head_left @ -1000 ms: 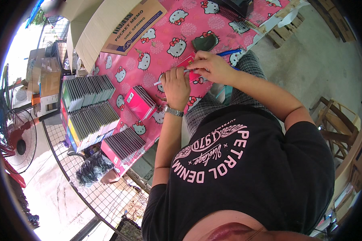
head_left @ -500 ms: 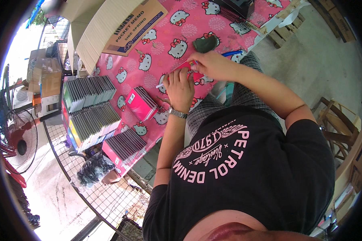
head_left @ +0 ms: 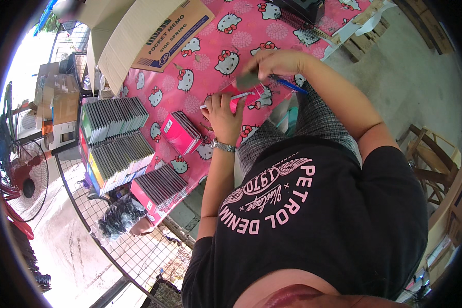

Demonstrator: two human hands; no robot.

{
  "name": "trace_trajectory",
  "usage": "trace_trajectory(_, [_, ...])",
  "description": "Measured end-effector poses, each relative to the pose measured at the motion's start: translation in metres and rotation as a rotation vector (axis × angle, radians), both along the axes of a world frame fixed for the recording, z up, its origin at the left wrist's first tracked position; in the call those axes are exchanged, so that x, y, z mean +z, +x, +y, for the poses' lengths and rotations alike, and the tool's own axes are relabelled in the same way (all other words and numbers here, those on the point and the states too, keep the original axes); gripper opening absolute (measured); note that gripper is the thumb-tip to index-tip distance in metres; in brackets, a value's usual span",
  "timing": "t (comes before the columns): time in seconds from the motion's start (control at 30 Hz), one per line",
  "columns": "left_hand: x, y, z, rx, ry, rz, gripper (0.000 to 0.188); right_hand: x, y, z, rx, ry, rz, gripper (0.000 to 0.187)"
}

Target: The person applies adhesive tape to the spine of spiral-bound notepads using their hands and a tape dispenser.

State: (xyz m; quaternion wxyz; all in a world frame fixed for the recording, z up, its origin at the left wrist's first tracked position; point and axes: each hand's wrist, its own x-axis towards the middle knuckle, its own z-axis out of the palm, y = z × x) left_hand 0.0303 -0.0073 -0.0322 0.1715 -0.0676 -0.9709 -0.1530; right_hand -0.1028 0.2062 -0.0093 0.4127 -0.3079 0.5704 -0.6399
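Note:
My left hand [head_left: 224, 114] lies with its fingers bent over a small pink notebook [head_left: 235, 104] on the table. A thin white strip [head_left: 241, 95] crosses the notebook by its fingertips. My right hand [head_left: 277, 64] is closed on a dark grey-green rounded piece [head_left: 248, 80], blurred by motion, above more pink covers [head_left: 231, 88]. Just below the right hand is a slim blue tool [head_left: 291, 85]; whether the hand also holds it is unclear. Left of my left hand sits a short stack of pink notebooks [head_left: 178, 132].
Rows of spiral notebooks [head_left: 119, 156] and another pink stack [head_left: 156, 187] line the table's left side. An open cardboard box [head_left: 172, 38] stands at the back left. A black object [head_left: 303, 9] sits far back. The tablecloth [head_left: 200, 61] is pink; a fan [head_left: 28, 179] stands at left.
My right hand has picked the grey-green piece up off the table and brought it over the pink covers. The blue tool has shifted and tilted nearer me. My left hand has stayed about in place.

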Motion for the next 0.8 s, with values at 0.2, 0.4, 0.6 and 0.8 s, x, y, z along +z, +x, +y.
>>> trace_trajectory(0.2, [0.000, -0.005, 0.000, -0.051, 0.036, 0.039, 0.039, -0.005, 0.015, -0.004, -0.116, -0.026, -0.052, 0.026])
trace_trajectory(0.4, [0.006, -0.006, -0.001, -0.076, 0.066, 0.040, 0.038, -0.003, 0.011, -0.002, -0.010, -0.337, -0.317, 0.034])
trace_trajectory(0.6, [0.008, -0.008, -0.001, -0.111, 0.100, 0.053, 0.039, -0.003, 0.012, -0.004, -0.046, -0.273, -0.321, 0.036])
trace_trajectory(0.8, [0.006, -0.008, -0.010, -0.066, 0.156, 0.014, 0.039, 0.000, 0.010, -0.010, -0.034, -0.208, -0.210, 0.044])
